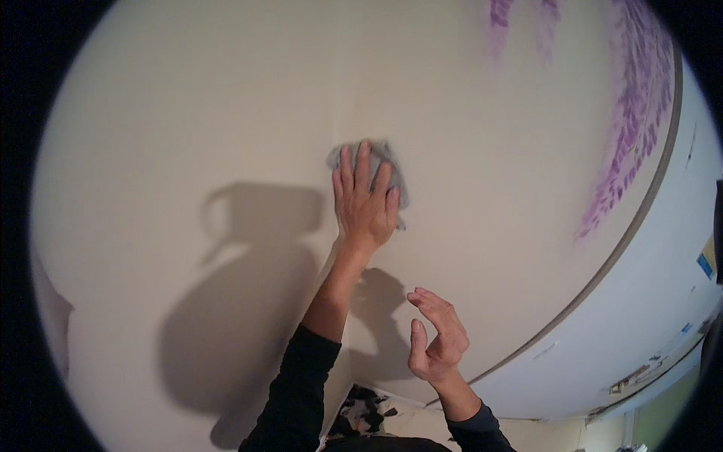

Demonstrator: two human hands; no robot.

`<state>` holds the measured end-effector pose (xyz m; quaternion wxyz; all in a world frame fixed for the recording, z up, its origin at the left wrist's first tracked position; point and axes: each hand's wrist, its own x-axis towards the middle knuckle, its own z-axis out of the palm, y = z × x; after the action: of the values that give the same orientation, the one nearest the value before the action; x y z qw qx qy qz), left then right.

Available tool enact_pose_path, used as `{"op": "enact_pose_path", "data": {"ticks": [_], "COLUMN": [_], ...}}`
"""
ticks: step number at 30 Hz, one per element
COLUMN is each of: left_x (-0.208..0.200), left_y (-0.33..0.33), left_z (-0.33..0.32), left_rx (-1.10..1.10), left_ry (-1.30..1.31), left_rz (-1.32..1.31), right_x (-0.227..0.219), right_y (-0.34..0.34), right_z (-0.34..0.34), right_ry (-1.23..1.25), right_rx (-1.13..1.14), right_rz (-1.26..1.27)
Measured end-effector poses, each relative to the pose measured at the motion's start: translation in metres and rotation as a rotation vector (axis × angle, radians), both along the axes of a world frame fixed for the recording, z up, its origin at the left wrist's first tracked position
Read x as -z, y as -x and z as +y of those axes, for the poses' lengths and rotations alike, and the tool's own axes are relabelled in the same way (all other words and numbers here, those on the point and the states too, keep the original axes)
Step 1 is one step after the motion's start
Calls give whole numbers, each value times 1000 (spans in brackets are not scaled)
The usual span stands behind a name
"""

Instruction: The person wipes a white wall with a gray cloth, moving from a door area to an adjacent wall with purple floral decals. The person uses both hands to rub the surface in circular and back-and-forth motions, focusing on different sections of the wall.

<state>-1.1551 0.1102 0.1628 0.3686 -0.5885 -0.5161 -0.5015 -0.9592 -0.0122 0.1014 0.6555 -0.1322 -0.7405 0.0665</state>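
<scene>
One grey cloth [392, 169] lies flat under left hand [364, 202].

Dim warm light, hard shadows on wall [188, 113], fisheye bending, black rim.

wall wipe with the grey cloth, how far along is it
Done: cannot tell; the cream wall shows no clear wiped patch. In hand: the left hand presses the grey cloth flat against the wall, while the right hand hangs free, fingers curled. Left: likely the area near the purple pattern.
</scene>
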Motion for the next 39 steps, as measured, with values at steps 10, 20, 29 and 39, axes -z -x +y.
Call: {"op": "enact_pose_path", "data": {"ticks": [10,20,29,39], "left_x": [267,-32,217,3], "left_y": [-8,-85,-94,-155], "left_z": [9,4,7,1], "left_rx": [24,97,103,123], "left_ry": [113,-84,105,53], "left_rz": [-146,81,44,103], "right_x": [48,50,55,27], "right_y": [-25,-10,-3,-27], "right_z": [-17,-24,-28,-2], "right_ry": [331,291,272,124], "right_rx": [56,-43,-30,300], "right_rz": [-161,-202,-143,-95]}}
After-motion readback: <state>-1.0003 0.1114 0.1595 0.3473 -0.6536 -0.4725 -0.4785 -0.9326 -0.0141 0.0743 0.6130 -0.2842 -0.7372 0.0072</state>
